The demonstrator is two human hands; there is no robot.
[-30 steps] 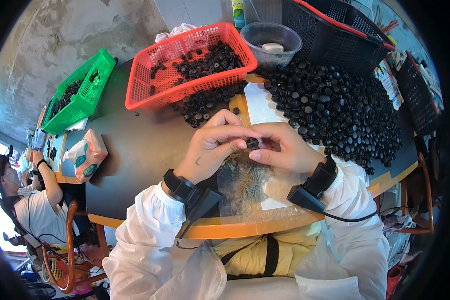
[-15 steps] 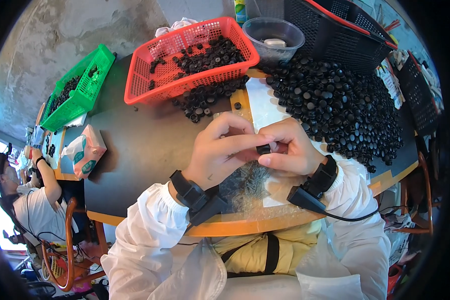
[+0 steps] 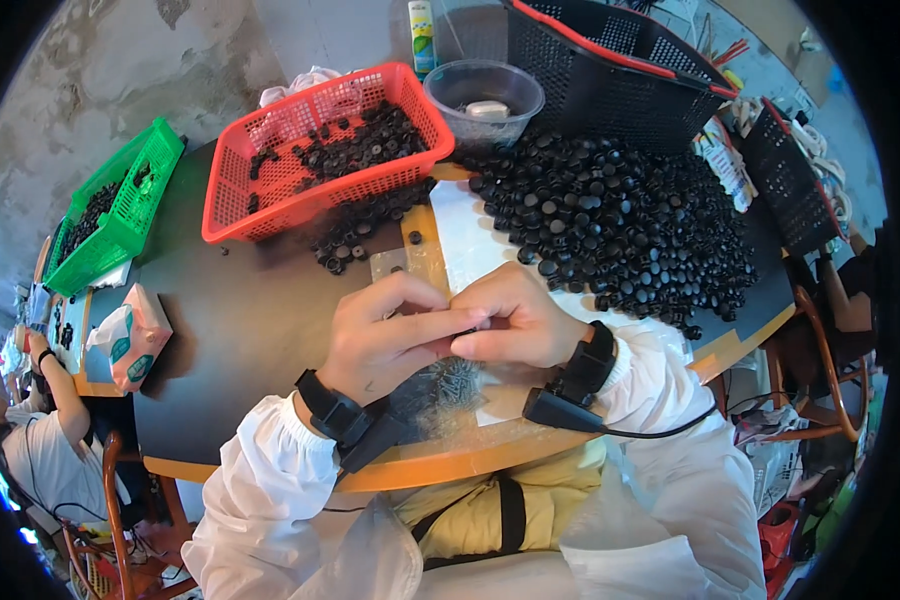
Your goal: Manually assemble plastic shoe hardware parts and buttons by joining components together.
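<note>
My left hand (image 3: pixel 385 325) and my right hand (image 3: pixel 520 318) meet above the table's front part, thumbs and fingertips pinched together. Between them is a small round black plastic knob (image 3: pixel 466 331), almost wholly covered by the fingers. Just below the hands, on clear plastic, lies a heap of small metal screws (image 3: pixel 454 384). A large pile of black knobs (image 3: pixel 620 225) spreads over white paper to the right. Beyond my left hand, a smaller group of black knobs (image 3: pixel 345 245) sits against the red basket (image 3: pixel 335 203).
The red basket holds more black parts. Behind the pile stand a clear plastic bowl (image 3: pixel 485 130) and a tall black basket (image 3: pixel 600 95). At left are a tissue pack (image 3: pixel 145 338), a green basket (image 3: pixel 135 225) and a seated person (image 3: pixel 55 455). Another person's arm (image 3: pixel 850 300) shows at far right.
The view has shifted, so the table and baskets sit farther left and mostly lower. My fingers have closed further around the knob, which showed more plainly before.
</note>
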